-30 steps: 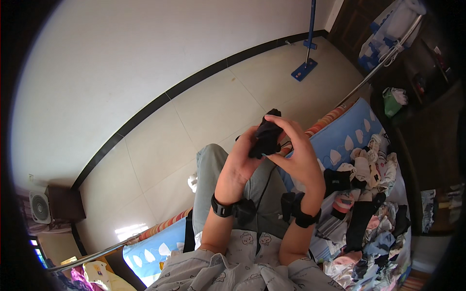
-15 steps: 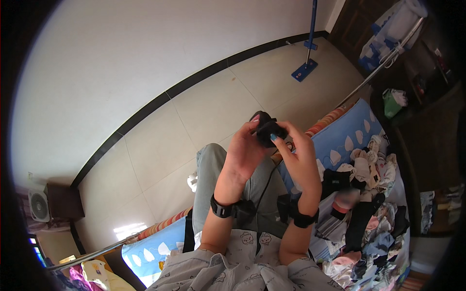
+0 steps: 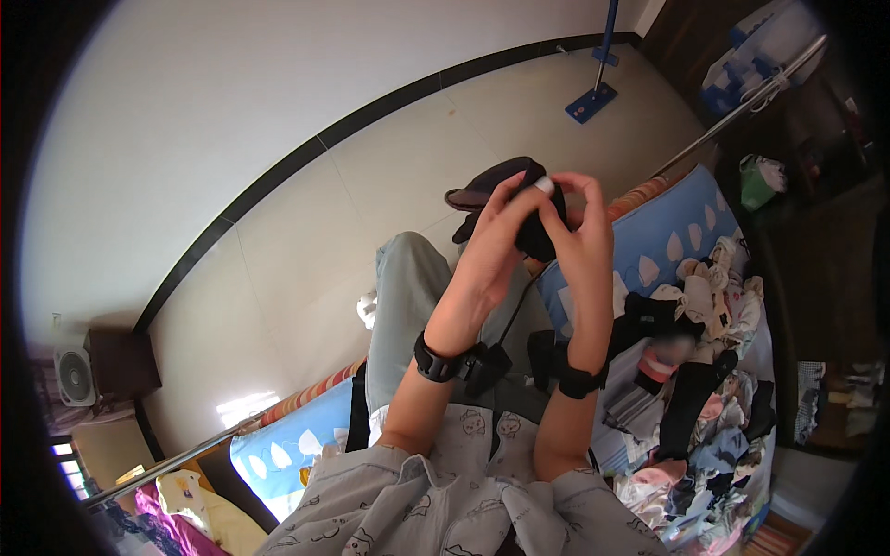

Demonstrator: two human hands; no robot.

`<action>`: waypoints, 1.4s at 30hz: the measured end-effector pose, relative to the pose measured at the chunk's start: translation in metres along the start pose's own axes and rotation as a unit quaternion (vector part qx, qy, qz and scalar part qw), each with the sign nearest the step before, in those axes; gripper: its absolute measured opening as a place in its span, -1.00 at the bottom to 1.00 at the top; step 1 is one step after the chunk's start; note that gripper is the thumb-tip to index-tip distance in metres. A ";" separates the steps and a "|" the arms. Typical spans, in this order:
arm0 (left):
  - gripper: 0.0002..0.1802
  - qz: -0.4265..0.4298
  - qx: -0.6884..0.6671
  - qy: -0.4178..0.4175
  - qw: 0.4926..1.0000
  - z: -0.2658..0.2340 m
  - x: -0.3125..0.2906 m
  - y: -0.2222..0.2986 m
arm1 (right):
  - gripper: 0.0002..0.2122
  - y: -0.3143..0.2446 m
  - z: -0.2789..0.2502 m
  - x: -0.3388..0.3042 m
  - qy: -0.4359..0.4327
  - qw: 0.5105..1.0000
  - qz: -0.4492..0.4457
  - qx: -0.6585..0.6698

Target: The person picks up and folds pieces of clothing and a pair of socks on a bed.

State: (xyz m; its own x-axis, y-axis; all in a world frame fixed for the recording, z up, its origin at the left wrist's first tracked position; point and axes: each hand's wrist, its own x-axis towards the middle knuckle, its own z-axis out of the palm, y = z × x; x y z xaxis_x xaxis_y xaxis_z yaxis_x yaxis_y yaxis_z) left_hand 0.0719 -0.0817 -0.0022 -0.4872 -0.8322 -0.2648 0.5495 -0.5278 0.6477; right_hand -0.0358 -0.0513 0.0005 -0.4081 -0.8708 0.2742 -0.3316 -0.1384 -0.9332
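Head view: both bare hands raised in front of the knees, working together on one dark sock-like garment (image 3: 493, 180). Cloth bunched, held up off the bed, with a loose fold hanging out past the left hand (image 3: 493, 243). Left fingers closed on the fabric; right hand (image 3: 586, 236) curled around the opposite side, thumb and fingers gripping too. Exact pinch points partly hidden.

Step in hand, as I judge it: handling and shaping this single piece, perhaps turning or folding it. Next move probably calls for one hand to anchor the bunch while the other works the loose fold; a slack pinch could let it slip.

To the right, a heap of small mixed garments (image 3: 728, 454) lies on the blue leaf-print bedsheet (image 3: 691, 215), well apart from the held piece.
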 end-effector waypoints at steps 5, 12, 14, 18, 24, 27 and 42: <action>-0.37 -0.023 0.004 0.006 1.000 -0.015 0.008 -0.002 | -0.83 0.003 0.004 0.002 -0.032 0.995 -0.020 -0.097; -0.55 0.006 -0.050 0.058 0.997 -0.015 0.010 -0.004 | -0.78 0.004 -0.004 0.007 -0.078 0.987 -0.129 -0.050; -0.57 0.021 -0.086 0.022 0.996 -0.031 0.018 -0.004 | -0.67 -0.003 -0.009 0.007 -0.154 0.971 -0.165 -0.084; -0.60 0.003 -0.091 0.040 0.995 -0.041 0.020 0.008 | -0.57 -0.018 -0.008 0.001 -0.217 0.968 -0.111 -0.061; -0.66 0.025 -0.091 0.070 0.993 -0.043 0.020 0.003 | -0.54 -0.017 0.004 0.001 -0.172 0.957 -0.197 -0.128; -0.68 0.022 -0.083 0.051 0.995 -0.039 0.018 0.003 | -0.59 -0.018 0.004 0.003 -0.148 0.961 -0.204 -0.114; -0.44 0.030 0.058 0.061 0.996 -0.012 0.005 0.007 | -0.63 -0.021 -0.007 0.002 -0.131 0.975 -0.119 -0.137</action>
State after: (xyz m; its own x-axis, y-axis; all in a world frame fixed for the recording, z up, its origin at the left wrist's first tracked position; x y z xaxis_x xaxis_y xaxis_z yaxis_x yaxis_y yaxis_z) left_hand 0.0818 -0.0923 -0.0077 -0.3652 -0.8800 -0.3036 0.4892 -0.4589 0.7417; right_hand -0.0356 -0.0466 0.0222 -0.0728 -0.9250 0.3729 -0.6196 -0.2511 -0.7437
